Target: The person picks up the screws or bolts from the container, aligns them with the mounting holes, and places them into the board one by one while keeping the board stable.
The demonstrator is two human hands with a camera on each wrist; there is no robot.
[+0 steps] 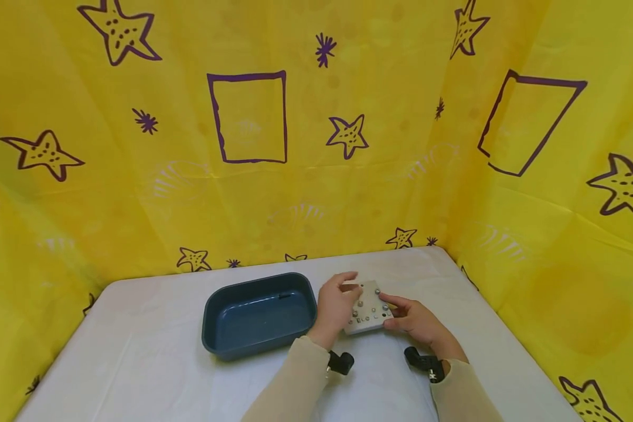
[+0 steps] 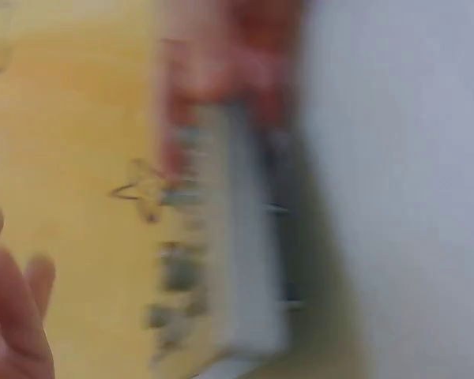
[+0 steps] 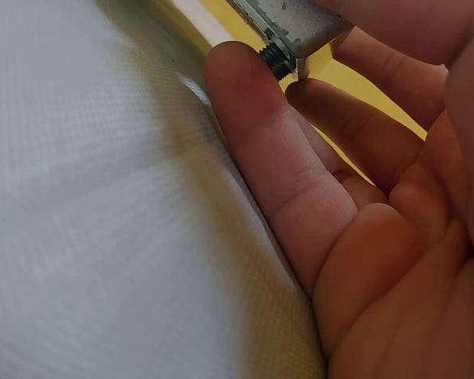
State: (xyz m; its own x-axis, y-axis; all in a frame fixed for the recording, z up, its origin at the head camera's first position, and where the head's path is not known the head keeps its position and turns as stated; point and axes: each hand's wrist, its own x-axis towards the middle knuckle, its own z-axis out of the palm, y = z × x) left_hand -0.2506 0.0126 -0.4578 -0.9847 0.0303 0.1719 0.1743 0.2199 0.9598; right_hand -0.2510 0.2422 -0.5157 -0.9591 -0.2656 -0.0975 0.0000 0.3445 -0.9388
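A small pale metal block [image 1: 370, 299] studded with several bolts and screws is held up at a tilt above the white table in the head view. My right hand [image 1: 421, 322] grips its right edge between thumb and fingers. In the right wrist view, a finger [image 3: 276, 142] reaches under the block [image 3: 308, 24], beside a dark threaded screw end [image 3: 274, 59] that pokes out below. Over the block's left side is my left hand [image 1: 333, 305], thumb and fingers spread. The left wrist view shows those fingers [image 2: 20, 308] apart from the blurred block [image 2: 253, 260].
A dark blue rectangular tub [image 1: 258, 347] stands just left of my left hand, with a small dark item [image 1: 284, 296] inside at the far side. The white-covered table [image 1: 153, 375] is backed by a yellow curtain [image 1: 253, 205] with drawn starfish.
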